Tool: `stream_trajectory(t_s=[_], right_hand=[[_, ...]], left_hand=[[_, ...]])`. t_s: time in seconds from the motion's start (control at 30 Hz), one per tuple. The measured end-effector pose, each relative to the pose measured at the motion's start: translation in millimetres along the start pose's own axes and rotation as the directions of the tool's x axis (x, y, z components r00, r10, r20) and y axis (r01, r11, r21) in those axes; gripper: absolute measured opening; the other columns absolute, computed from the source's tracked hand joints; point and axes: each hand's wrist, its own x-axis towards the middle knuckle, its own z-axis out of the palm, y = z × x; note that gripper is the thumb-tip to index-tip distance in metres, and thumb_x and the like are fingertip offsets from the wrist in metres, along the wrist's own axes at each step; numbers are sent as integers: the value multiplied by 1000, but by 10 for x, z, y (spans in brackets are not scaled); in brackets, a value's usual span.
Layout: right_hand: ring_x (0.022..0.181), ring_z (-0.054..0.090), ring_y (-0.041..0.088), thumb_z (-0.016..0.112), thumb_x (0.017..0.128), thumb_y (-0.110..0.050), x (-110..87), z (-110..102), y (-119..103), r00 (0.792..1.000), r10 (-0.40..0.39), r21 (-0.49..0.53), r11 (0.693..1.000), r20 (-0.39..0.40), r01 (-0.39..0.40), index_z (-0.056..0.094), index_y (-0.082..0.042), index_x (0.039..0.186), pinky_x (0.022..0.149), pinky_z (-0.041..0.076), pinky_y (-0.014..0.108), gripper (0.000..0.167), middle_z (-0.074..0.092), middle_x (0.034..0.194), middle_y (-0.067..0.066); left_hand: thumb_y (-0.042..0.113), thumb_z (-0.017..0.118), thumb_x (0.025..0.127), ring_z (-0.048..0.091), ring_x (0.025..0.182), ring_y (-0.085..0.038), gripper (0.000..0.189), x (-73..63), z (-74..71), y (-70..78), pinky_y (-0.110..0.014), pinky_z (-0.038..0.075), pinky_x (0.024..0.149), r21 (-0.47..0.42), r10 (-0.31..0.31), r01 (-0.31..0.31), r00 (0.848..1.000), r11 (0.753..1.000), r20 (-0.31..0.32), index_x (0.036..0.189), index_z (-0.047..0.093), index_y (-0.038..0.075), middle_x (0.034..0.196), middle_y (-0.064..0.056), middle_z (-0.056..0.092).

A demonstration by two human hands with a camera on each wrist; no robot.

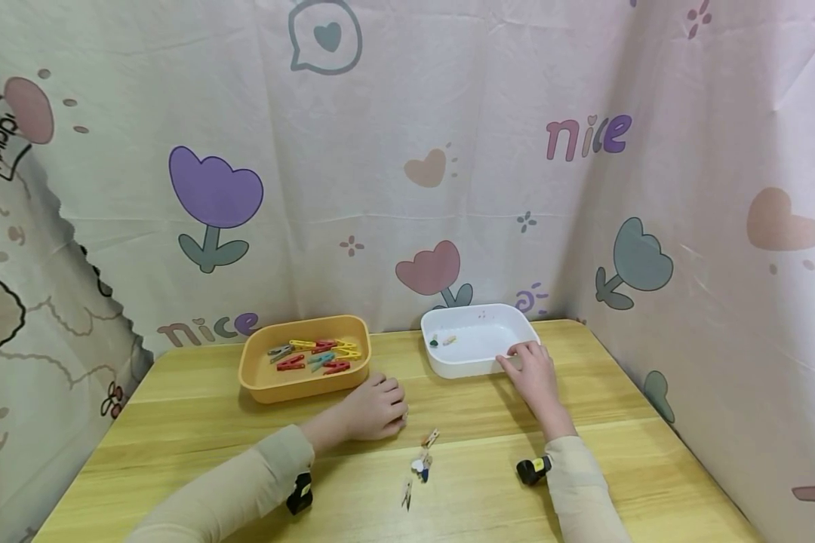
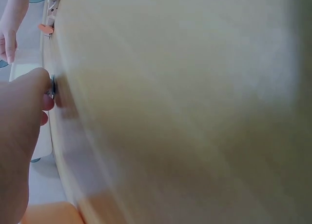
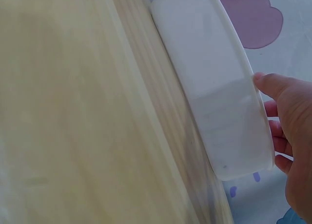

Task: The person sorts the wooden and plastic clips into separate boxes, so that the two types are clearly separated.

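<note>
My left hand rests low over the table, right of the orange tray. In the left wrist view, its thumb and fingers pinch a small clip, mostly hidden and with a dark greenish edge. My right hand holds the near right corner of the white tray, thumb at the rim and fingers over the inner side. Inside that tray lie a green-topped mini clip and a pale yellowish one. Mini clothespins lie before me: an orange-topped one, a white heart beside a blue one, and a wooden one.
Several red, yellow, teal and grey plastic clothespins lie in the orange tray. A patterned curtain hangs behind and beside the wooden table. Each wrist wears a black camera.
</note>
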Motion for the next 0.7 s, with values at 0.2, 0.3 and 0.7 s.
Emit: stream_trajectory(t_s=[0.2,0.3,0.7], right_hand=[[97,52,34,71,88,-32,-4,0,3,1000,3,2,1000,1,-3,65,-4,93,89,41,48,29,58,102,16],[98,52,34,71,88,-32,-4,1,-1,1000,2,2,1000,2,-2,65,-4,93,90,41,48,29,58,103,16],[100,53,35,71,88,-32,-6,5,0,1000,2,11,1000,-7,-2,65,-4,93,91,40,49,29,58,102,16]], left_hand=[[44,60,92,54,84,-15,21,24,-26,18,-33,40,75,-20,-22,22,1000,1000,22,83,64,25,85,8,61],[46,59,92,54,85,-15,24,37,-26,23,-33,40,76,-17,-33,33,999,999,28,80,62,26,84,8,61],[39,59,91,54,83,-16,18,86,-3,51,-33,39,75,2,-38,38,999,999,6,84,65,24,86,7,62]])
